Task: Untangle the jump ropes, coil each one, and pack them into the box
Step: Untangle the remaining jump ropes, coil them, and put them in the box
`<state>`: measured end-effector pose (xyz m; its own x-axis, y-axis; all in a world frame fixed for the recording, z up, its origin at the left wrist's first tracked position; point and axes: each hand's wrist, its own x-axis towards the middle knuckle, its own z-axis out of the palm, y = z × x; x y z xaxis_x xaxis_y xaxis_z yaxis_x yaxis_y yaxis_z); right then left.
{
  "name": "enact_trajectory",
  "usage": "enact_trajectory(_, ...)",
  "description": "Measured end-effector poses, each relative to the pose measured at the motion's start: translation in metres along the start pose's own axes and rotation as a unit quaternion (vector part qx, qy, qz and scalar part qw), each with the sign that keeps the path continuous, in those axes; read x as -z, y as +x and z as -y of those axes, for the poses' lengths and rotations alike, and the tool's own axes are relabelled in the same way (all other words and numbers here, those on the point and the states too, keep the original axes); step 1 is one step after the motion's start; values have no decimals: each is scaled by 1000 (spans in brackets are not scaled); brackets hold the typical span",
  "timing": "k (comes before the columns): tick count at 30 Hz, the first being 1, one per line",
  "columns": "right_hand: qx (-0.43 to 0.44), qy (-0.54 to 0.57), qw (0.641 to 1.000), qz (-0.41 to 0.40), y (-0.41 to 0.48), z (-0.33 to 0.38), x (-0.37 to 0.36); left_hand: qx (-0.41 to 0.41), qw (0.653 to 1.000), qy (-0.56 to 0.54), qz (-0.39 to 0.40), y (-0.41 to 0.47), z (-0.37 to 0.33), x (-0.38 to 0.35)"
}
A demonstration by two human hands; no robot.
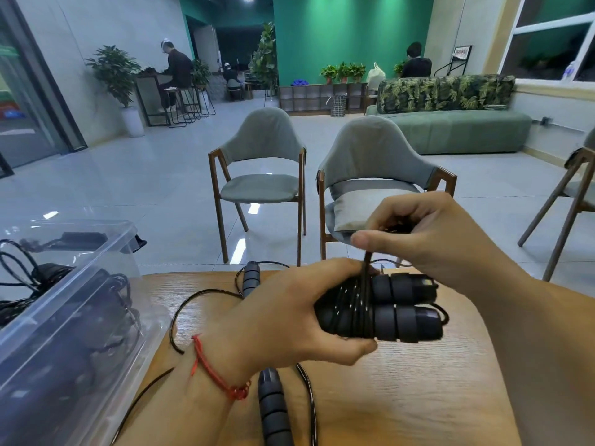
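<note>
**A:** Looking across a wood table (402, 397) toward grey chairs (260, 175). Doing what with the hands?

**B:** Gripping a pair of handles (402, 312) side by side in the left hand (289, 313), just above the table. Pinching their cord (366, 268) with the right hand (428, 233), wrapping round the handles.

**A:** Packing where?

**B:** Sitting at left, a clear box (64, 365), already holding ropes (29, 275). Lying loose under the left hand, a second rope (273, 410).

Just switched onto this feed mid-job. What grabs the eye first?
Centre frame, the left hand grips a pair of grey handles wound with black cord, while the right hand pinches the cord just above them. A second rope lies loose on the wooden table beneath the left wrist, and a clear plastic box holding more ropes sits at the left edge.
</note>
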<state>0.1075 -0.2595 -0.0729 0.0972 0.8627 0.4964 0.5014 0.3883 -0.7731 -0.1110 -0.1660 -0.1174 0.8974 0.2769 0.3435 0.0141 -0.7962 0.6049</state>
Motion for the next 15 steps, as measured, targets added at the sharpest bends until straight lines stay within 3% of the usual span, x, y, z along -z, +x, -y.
enact_trajectory(5,-101,145,984,24,0,-11,-4,-31,988,-111,-98,-1,-4,0)
enact_trajectory(8,-136,126,981,-51,2,-16,-30,-23,973,-146,-179,0,-8,0)
enact_trajectory(10,-120,79,989,-42,5,-19,-46,13,955,-133,-265,1,-10,3)
enact_trajectory(12,-114,-39,993,17,5,-24,-54,72,930,-91,-349,2,-2,11)
enact_trajectory(15,-108,-166,980,30,3,-17,-51,153,911,50,-379,-2,24,21)
